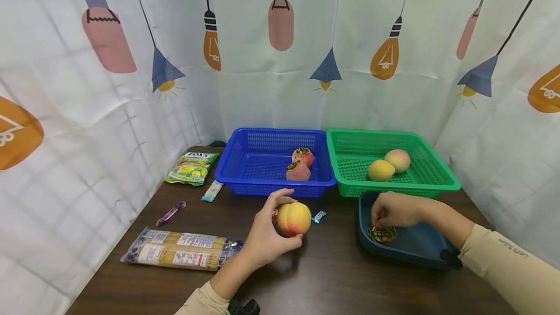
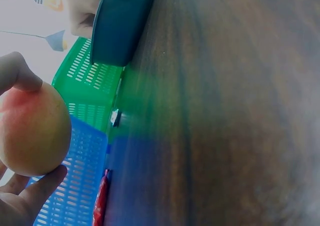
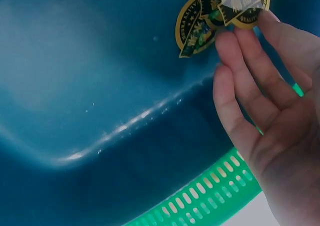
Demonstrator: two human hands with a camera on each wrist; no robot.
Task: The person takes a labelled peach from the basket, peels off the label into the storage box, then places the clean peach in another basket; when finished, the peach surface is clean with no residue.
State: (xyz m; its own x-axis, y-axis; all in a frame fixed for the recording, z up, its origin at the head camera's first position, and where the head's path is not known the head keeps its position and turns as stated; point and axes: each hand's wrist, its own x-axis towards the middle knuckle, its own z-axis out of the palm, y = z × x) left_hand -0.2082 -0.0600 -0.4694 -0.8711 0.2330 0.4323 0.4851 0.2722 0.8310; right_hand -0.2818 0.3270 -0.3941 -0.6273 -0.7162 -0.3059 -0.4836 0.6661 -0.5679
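Observation:
A yellow peach with a red blush [image 1: 294, 219] is held up over the table between the thumb and fingers of my left hand [image 1: 266, 235]. No label shows on its visible side. My right hand [image 1: 399, 209] reaches into a dark blue tray [image 1: 422, 243]. Between its thumb and fingertips it pinches a black-and-gold fruit sticker [image 3: 246, 7]. Another such sticker [image 3: 190, 34] lies partly behind it, against the tray's bottom. In the left wrist view, the peach [image 2: 35, 131] covers part of the baskets.
Behind stand a blue basket [image 1: 227, 179] with two labelled peaches [image 1: 298, 171] and a green basket [image 1: 437, 187] with two unlabelled peaches [image 1: 381, 170]. Leftward lie a noodle pack [image 1: 188, 249], a FOX'S candy bag [image 1: 192, 168] and wrapped candies [image 1: 170, 213]. A small blue candy [image 1: 319, 216] lies mid-table.

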